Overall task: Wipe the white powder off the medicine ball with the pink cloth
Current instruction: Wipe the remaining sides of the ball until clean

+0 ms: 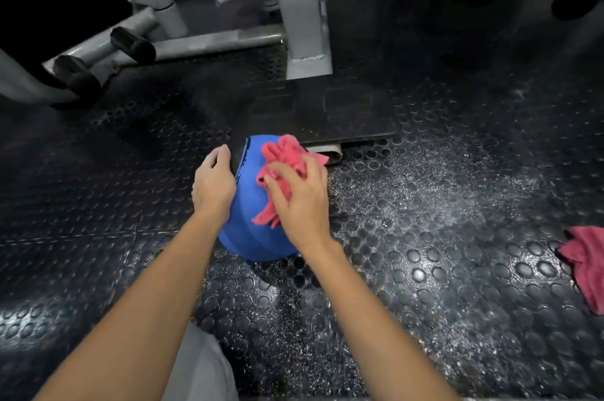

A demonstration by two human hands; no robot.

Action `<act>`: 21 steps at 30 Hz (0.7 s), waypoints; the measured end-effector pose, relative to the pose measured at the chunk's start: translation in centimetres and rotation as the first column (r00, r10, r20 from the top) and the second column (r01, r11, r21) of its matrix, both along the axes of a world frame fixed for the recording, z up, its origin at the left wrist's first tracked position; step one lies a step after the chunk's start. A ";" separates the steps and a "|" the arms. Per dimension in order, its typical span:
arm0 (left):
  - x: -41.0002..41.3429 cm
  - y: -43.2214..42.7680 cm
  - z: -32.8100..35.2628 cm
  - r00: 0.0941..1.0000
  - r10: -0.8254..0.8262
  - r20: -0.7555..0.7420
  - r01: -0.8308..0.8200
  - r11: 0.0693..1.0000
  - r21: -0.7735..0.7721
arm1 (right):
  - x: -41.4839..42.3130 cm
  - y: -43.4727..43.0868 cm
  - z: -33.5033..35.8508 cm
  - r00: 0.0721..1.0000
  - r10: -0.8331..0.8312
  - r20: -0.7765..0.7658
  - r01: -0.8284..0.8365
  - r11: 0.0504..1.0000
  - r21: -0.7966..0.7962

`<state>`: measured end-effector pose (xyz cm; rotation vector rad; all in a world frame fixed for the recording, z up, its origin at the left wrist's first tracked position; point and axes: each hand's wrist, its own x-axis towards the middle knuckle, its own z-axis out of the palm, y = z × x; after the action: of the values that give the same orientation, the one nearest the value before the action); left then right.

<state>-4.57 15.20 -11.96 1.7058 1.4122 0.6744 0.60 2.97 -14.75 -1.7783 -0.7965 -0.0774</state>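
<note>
You are looking down at a dark rubber floor [457, 270] covered in round studs, with the grey steel frame of a gym machine [304, 8] standing at the far side and a flat black plate [327, 113] lying in front of it. White powder [441, 188] is scattered over the floor to the right of the ball. The blue ball [243, 204] sits on the floor in the middle of the view, just this side of the black plate. Your left hand [212, 185] rests against the ball's left side, its fingers relaxed and following the curve, closed round nothing. Your right hand [300, 201] lies on top of the ball, its fingers bent over the bunched pink cloth [284, 155] and holding it down on the blue surface; folds of the cloth stick out beyond the fingertips and beside the thumb. A second pink cloth [585, 263] lies crumpled on the floor at the right edge, well apart from the ball. A grey trouser knee [199, 364] shows between your forearms.
</note>
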 end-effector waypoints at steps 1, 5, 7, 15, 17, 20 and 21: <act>-0.8 0.1 -0.2 0.999 0.006 0.044 -0.005 1.000 -0.014 | -1.2 -0.9 -1.0 0.999 0.002 0.044 -0.003 1.000 0.021; -5.1 -0.7 -1.5 0.992 -0.078 0.101 0.075 0.997 0.035 | -3.9 -3.8 -3.2 0.998 -0.008 -0.059 0.016 0.990 0.141; -7.6 -1.8 -1.9 0.990 -0.100 0.098 0.094 0.994 0.055 | -3.6 -4.7 -3.2 0.965 -0.081 -0.251 0.122 0.981 0.153; -9.4 -1.5 1.7 0.998 -0.017 -0.065 0.023 0.996 0.088 | -2.1 -4.6 0.6 0.981 -0.027 -0.194 0.049 0.993 0.108; -7.5 -1.4 2.4 0.988 -0.048 -0.148 0.056 0.997 0.049 | -3.8 -3.6 1.6 0.989 0.109 -0.105 -0.104 0.993 0.051; -5.9 -2.2 1.8 0.935 -0.156 -0.317 0.147 0.988 -0.050 | -4.0 -3.8 0.6 0.979 0.093 -0.183 -0.094 0.996 0.002; -6.1 -2.8 1.4 0.905 -0.159 -0.395 0.147 0.987 -0.061 | -3.4 -4.2 0.6 0.926 0.099 -0.364 -0.094 0.995 0.031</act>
<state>-10.68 12.39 -10.52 1.9834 1.5273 0.2190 -2.79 -1.23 -14.16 -1.6703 -0.6083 0.3065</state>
